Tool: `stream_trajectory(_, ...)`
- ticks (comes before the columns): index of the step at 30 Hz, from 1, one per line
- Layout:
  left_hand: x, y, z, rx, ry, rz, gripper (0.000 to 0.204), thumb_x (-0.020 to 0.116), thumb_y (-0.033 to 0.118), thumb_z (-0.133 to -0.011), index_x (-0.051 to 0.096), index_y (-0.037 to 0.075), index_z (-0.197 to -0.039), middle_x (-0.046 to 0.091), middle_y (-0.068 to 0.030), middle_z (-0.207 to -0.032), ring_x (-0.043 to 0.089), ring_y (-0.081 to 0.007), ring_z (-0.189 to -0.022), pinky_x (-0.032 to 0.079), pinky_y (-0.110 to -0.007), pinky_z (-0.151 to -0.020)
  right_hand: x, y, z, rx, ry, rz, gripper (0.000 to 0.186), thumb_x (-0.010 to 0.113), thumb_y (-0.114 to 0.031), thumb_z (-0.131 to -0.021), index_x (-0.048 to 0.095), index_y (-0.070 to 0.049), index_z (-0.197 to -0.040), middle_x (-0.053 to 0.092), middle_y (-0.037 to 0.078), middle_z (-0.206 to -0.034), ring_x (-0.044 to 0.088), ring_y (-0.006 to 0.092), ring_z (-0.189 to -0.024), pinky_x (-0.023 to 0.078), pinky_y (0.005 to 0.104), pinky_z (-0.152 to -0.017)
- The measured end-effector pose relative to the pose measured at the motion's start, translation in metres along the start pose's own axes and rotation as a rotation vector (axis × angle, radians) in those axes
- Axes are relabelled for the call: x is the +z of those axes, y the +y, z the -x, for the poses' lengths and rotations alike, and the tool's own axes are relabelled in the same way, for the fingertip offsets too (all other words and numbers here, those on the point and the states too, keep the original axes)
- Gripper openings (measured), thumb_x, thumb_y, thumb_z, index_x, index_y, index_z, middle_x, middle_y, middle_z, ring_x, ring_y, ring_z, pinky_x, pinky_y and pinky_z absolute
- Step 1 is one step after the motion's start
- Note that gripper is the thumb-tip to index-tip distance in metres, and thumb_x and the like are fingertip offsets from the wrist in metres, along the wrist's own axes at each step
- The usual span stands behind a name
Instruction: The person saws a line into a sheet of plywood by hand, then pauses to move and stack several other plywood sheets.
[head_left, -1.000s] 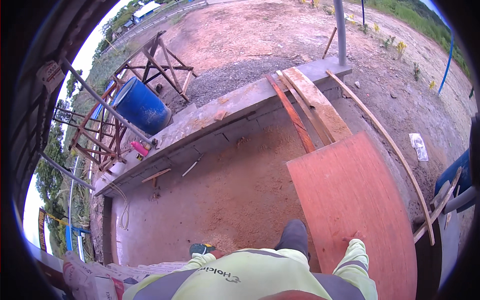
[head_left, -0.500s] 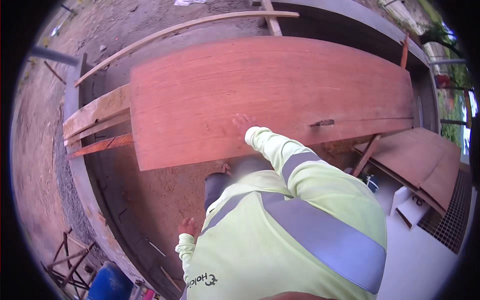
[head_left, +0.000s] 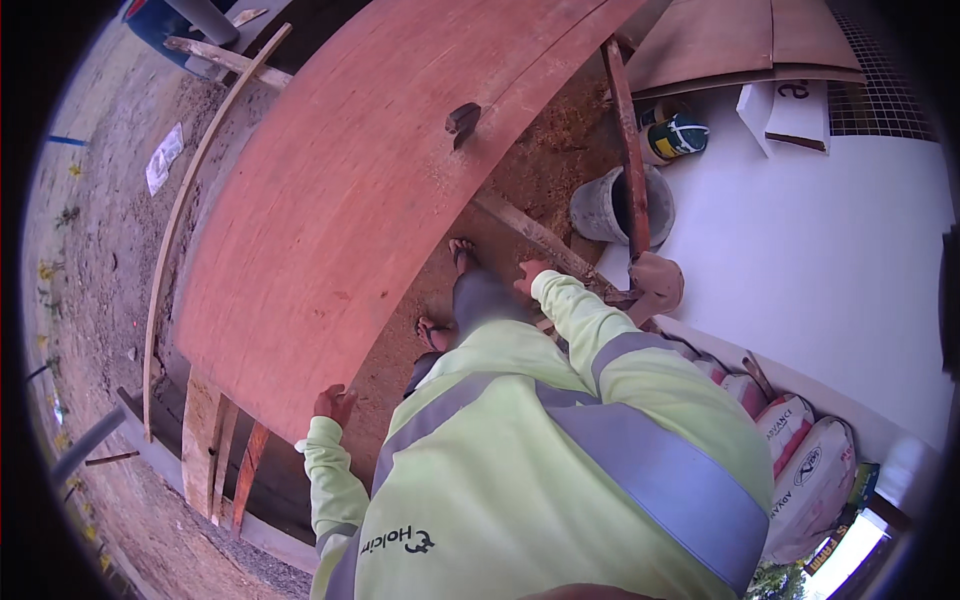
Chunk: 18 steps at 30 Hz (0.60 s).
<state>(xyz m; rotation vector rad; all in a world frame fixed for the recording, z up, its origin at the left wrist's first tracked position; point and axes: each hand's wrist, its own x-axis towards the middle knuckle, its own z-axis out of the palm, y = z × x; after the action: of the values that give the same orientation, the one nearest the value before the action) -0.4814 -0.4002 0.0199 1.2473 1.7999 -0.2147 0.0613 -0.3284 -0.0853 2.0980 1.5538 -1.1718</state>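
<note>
Head view: how's the grip?
"Left hand (head_left: 335, 403): fingers loosely spread, seemingly empty, at the red board (head_left: 330, 220) lying left and far. Right hand (head_left: 533, 275), near the plank (head_left: 525, 228): can't tell."
"Risk?"
"Tilting the board could slide the dark block (head_left: 462, 122) off its right edge."

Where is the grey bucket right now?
In the head view, the grey bucket sits right of centre, partly behind the wooden post, between the plywood sheet and the white surface.

Plywood sheet (head_left: 330, 200): cut off at top edge
Grey bucket (head_left: 593, 208): partly hidden behind wooden post (head_left: 628, 140), right of sheet
Left hand (head_left: 335, 404): unclear whether touching sheet
</note>
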Motion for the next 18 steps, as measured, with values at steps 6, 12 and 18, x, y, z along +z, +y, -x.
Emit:
stream_trajectory(6,-0.085,0.229,-0.064,0.439,0.006,-0.017,0.05,0.062,0.041,-0.091,0.062,0.001,-0.121,0.068,-0.0246,-0.105,0.067,-0.036,-0.101,0.053,-0.042,-0.087,-0.043,0.039,-0.057,0.104,0.02,-0.219,0.066,0.07,-0.031,-0.078,0.052,-0.003,-0.135,0.059,0.019,-0.13,0.058,0.0322,-0.118,0.045,0.038,-0.103)
stream_trajectory(12,-0.08,0.467,-0.135,0.737,0.228,-0.296,0.051,0.062,0.042,-0.09,0.062,0.002,-0.122,0.062,-0.0207,-0.123,0.062,-0.035,-0.11,0.051,-0.041,-0.09,-0.124,0.025,-0.154,-0.045,0.334,-0.507,0.064,0.07,-0.031,-0.077,0.055,0.001,-0.131,0.061,0.027,-0.12,0.057,0.0381,-0.116,0.045,0.0416,-0.102)
stream_trajectory(18,-0.022,0.588,-0.237,0.592,0.103,-0.444,0.05,0.063,0.042,-0.088,0.06,0.001,-0.116,0.063,-0.0225,-0.115,0.061,-0.0398,-0.107,0.049,-0.047,-0.091,-0.169,-0.02,-0.214,0.045,0.519,-0.505,0.101,0.075,-0.034,-0.075,0.016,-0.004,-0.152,0.027,0.028,-0.151,0.03,0.0383,-0.14,0.028,0.0395,-0.115)
